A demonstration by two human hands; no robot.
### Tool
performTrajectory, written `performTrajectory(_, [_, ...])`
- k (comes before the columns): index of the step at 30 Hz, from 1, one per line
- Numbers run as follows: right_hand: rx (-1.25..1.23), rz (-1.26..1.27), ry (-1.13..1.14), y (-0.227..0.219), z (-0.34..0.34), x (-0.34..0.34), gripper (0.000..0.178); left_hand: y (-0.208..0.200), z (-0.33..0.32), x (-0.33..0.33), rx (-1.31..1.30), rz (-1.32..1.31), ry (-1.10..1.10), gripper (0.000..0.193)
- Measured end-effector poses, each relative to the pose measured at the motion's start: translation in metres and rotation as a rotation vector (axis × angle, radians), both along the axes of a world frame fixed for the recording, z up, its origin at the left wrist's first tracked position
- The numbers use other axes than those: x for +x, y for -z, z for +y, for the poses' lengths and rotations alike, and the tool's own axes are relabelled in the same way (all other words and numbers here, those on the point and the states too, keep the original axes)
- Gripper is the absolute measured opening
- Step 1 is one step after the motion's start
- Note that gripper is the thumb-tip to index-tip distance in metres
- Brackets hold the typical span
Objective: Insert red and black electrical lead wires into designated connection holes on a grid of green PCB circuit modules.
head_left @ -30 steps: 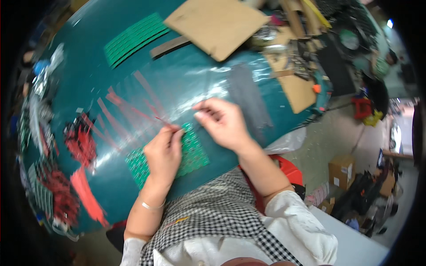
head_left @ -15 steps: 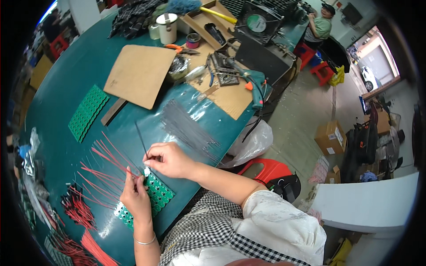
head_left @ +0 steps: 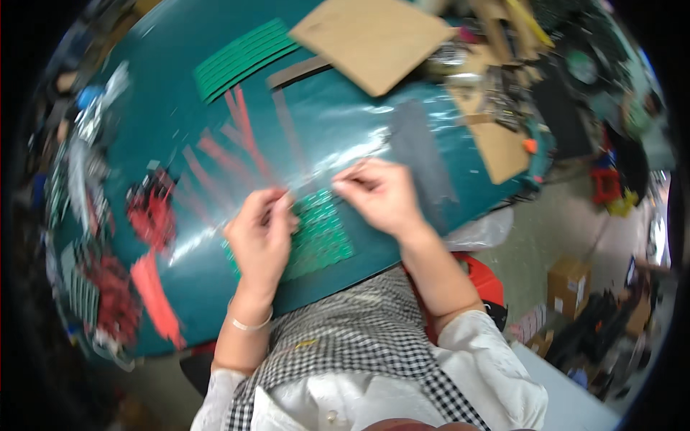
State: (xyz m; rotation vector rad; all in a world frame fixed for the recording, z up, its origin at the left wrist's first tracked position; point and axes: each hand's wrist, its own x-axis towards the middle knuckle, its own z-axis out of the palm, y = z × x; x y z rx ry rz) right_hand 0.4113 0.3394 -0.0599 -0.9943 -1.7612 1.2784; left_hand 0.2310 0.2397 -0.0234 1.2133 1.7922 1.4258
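Above a green circuit board (head_left: 325, 233) resting on the table (head_left: 154, 100), the left hand (head_left: 262, 233) and right hand (head_left: 382, 200) are pressing fingertips together, blur hiding anything pinched. Likely light, stiff and fragile, the board is inviting an edge grip; red wires (head_left: 247, 128) are looking flexible.

Right hand (head_left: 377, 197) farther from the left hand (head_left: 262, 233) than half a second ago, left fingers more curled, red wires (head_left: 248, 136) now reaching up right beside the stacked green boards (head_left: 248, 57), whole view swung round and blurred again.
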Motion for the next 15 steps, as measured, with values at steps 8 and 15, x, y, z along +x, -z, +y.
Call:
performTrajectory(8, [-0.081,0.073,-0.003,0.001,-0.004,-0.006,0.012,0.000,0.002,0.010,-0.109,-0.273,0.079,0.007])
performTrajectory(15, [-0.012,0.019,-0.007,-0.001,-0.003,-0.009,0.011,0.023,0.011,0.016,-0.128,-0.177,0.078,0.007])
